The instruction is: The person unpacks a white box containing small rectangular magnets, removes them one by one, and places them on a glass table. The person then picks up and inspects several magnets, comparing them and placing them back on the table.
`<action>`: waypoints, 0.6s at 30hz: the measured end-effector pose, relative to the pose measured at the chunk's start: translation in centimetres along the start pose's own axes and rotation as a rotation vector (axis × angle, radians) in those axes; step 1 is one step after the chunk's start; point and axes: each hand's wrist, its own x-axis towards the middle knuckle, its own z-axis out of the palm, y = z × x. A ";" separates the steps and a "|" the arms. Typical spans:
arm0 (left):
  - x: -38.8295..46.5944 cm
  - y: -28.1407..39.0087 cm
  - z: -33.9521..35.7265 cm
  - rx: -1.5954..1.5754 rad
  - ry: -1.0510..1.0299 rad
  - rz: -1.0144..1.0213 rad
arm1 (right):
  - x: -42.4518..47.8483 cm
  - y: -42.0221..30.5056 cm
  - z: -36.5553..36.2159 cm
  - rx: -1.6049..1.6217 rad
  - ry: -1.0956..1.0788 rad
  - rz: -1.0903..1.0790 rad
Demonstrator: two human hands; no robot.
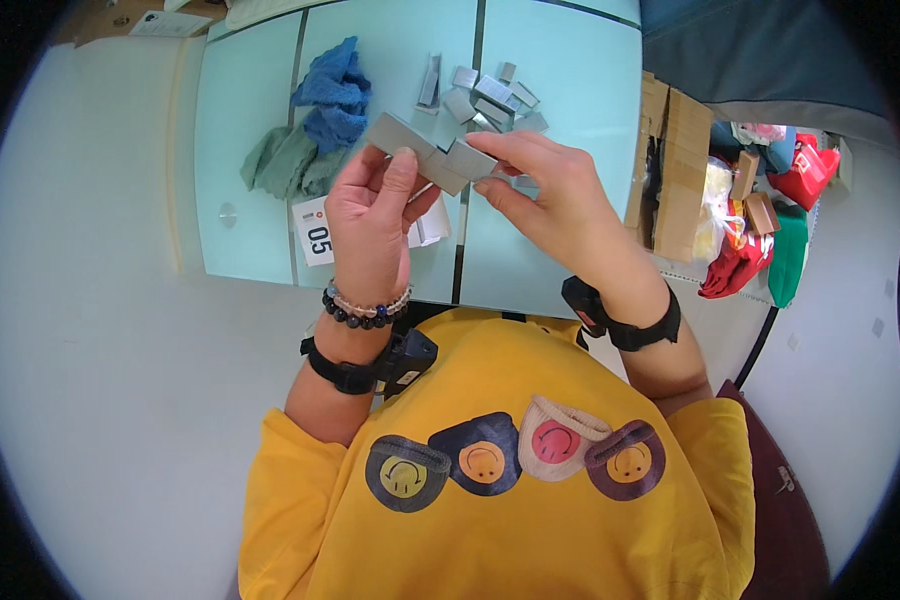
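Observation:
My left hand (375,206) grips a silver-grey, flat-sided metal piece (401,135) between thumb and fingers, above the glass-topped table (547,255). Between thumb and forefinger, my right hand (559,184) pinches a smaller metal piece (471,160) of the same colour. The two pieces meet in a stepped shape; whether they are joined or only touching, I cannot tell. Beyond my hands lies a loose heap of several small metal pieces (493,90), some with a channel-like profile. One longer metal channel (429,84) lies to the left of that heap.
A blue cloth (334,86) and a grey-green cloth (281,161) lie crumpled on the left. A white printed card (313,234) and a white box (431,223) are partly behind my left hand. Cardboard (682,176) and bagged goods (742,225) stand right of the table.

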 end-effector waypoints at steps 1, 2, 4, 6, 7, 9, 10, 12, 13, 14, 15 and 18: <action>-0.1 -0.1 0.2 0.002 -0.013 -0.007 | 0.0 0.0 0.2 0.028 0.001 0.016; -0.1 -0.2 0.4 -0.004 -0.011 -0.009 | -0.1 -0.1 0.5 0.057 0.002 0.033; -0.2 -0.7 0.4 -0.020 -0.008 -0.015 | -0.4 0.0 1.0 0.064 0.012 0.040; -0.3 -1.0 0.4 -0.038 0.001 -0.030 | -0.7 0.3 1.4 0.024 0.032 0.018; -0.4 -1.1 0.4 -0.047 0.005 -0.037 | -0.9 0.4 1.6 0.050 0.040 0.029; -0.5 -1.3 0.4 -0.065 0.003 -0.070 | -1.3 0.3 1.9 0.104 0.056 0.052; -0.5 -1.4 0.4 -0.074 0.002 -0.087 | -1.4 0.6 2.2 0.114 0.073 0.040; -0.6 -1.5 0.3 -0.084 0.009 -0.114 | -1.7 0.9 2.6 0.133 0.105 0.017; -0.6 -1.6 0.3 -0.089 0.013 -0.128 | -1.8 0.9 2.5 0.128 0.077 0.047; -0.6 -1.7 0.3 -0.097 0.010 -0.139 | -1.9 0.8 2.3 0.124 0.050 0.077; -0.6 -1.7 0.3 -0.104 0.006 -0.150 | -2.0 0.7 2.2 0.119 0.022 0.107; -0.8 -1.9 0.3 -0.091 0.008 -0.166 | -2.2 0.6 1.9 0.109 -0.007 0.117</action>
